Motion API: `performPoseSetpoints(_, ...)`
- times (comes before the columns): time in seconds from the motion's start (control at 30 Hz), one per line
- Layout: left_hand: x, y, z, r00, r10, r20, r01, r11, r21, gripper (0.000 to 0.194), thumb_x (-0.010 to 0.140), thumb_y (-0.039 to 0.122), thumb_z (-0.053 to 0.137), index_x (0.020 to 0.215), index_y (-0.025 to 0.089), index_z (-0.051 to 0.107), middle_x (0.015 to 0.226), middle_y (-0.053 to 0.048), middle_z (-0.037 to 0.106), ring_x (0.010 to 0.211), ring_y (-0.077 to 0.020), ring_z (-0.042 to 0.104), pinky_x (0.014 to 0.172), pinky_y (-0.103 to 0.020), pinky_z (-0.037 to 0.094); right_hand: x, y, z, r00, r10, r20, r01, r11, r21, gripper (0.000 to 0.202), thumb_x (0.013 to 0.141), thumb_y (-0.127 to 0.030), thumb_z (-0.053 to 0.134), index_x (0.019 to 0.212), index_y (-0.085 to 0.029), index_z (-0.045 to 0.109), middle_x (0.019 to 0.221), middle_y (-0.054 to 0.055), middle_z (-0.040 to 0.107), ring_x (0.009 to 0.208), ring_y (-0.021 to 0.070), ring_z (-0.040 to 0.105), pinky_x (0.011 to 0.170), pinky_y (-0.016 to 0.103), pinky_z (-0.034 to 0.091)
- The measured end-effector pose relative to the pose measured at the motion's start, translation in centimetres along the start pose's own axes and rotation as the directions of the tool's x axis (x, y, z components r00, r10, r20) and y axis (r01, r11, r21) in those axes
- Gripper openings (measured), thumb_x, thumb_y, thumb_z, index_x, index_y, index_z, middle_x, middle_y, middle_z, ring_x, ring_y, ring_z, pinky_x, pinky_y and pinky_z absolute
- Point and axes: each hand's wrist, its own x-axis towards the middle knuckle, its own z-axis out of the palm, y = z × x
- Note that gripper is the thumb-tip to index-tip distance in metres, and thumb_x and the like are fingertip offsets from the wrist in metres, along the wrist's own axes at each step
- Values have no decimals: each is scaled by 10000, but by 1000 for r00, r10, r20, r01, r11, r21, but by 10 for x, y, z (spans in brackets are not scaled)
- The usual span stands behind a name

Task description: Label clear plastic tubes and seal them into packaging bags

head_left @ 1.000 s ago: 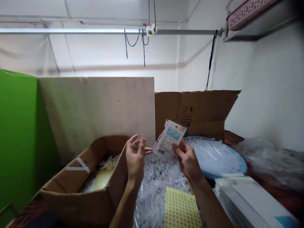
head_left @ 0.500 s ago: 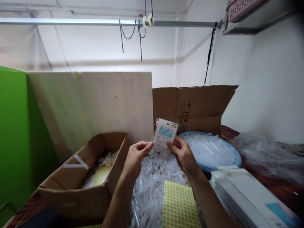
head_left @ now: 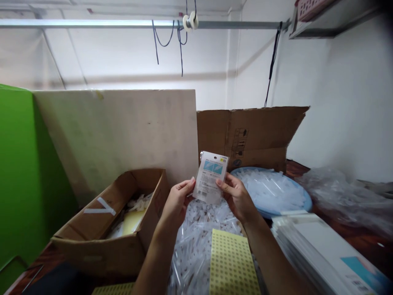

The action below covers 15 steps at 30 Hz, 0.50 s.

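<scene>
A flat packaged card (head_left: 211,179) in a clear sleeve is held up in front of me, its printed side with two blue pictures and a barcode facing me. My left hand (head_left: 179,198) pinches its lower left edge, thumb in front. On the right edge my right hand (head_left: 238,196) grips it with the thumb across the front. Below both hands spreads a heap of small clear plastic pieces (head_left: 196,246). A yellow sheet of round stickers (head_left: 231,262) lies on that heap, between my forearms.
An open cardboard box (head_left: 101,256) with papers and scraps stands left. At right are a blue basin (head_left: 308,200) of translucent pieces, a stack of white packages (head_left: 325,246) and crumpled clear plastic (head_left: 340,196). Behind rise a white board (head_left: 123,131) and a cardboard flap (head_left: 264,131).
The card has turned slightly and shifted a little left in my hands. My left thumb has moved out to the card's edge. The view has tilted down slightly.
</scene>
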Motion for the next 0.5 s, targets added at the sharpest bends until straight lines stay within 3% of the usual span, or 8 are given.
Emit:
performPoseSetpoints(0.07, 1, 0, -1, 999, 26, -40, -26, 1000, 2, 356, 739, 459, 863, 780, 124, 749, 724, -30, 699, 636, -102, 622, 637, -200, 505, 0, 0, -4, 1000, 10, -23, -10, 1000, -3, 322, 817, -357, 820, 1100, -213, 766, 1139, 88, 790, 1027, 301, 730, 878, 415, 585)
performPoseSetpoints(0.17, 1, 2, -2, 975, 167, -145, -147, 979, 138, 429, 725, 533, 854, 830, 126, 769, 806, -59, 720, 704, -126, 638, 662, -223, 518, 0, -1, -10, 998, 17, -62, -20, 998, -55, 317, 812, -350, 823, 1098, -225, 764, 1136, 77, 791, 1035, 298, 728, 876, 411, 588)
performPoseSetpoints(0.27, -1, 5, -4, 984, 168, -58, -144, 944, 296, 483, 753, 559, 826, 1007, 149, 788, 973, -103, 747, 823, -178, 664, 711, -272, 533, -1, -3, -11, 999, 29, -33, -33, 994, -107, 328, 824, -346, 812, 1128, -233, 758, 1146, 75, 788, 1073, 302, 717, 883, 413, 588)
performPoseSetpoints(0.37, 0, 3, -8, 995, 77, 61, -94, 926, 365, 406, 755, 478, 853, 987, 150, 797, 895, -86, 744, 765, -152, 632, 692, -254, 488, -3, -4, -7, 999, 43, -19, -45, 992, -121, 325, 854, -379, 784, 1138, -224, 749, 1153, 81, 783, 1091, 310, 714, 899, 428, 586)
performPoseSetpoints(0.5, 4, -7, -9, 992, 124, 2, -118, 948, 295, 337, 731, 440, 873, 851, 138, 784, 795, -55, 720, 689, -124, 588, 665, -240, 443, -4, -2, 0, 999, 41, 3, -41, 991, -127, 429, 928, -546, 653, 1185, -205, 694, 1225, 115, 750, 1142, 314, 700, 922, 443, 584)
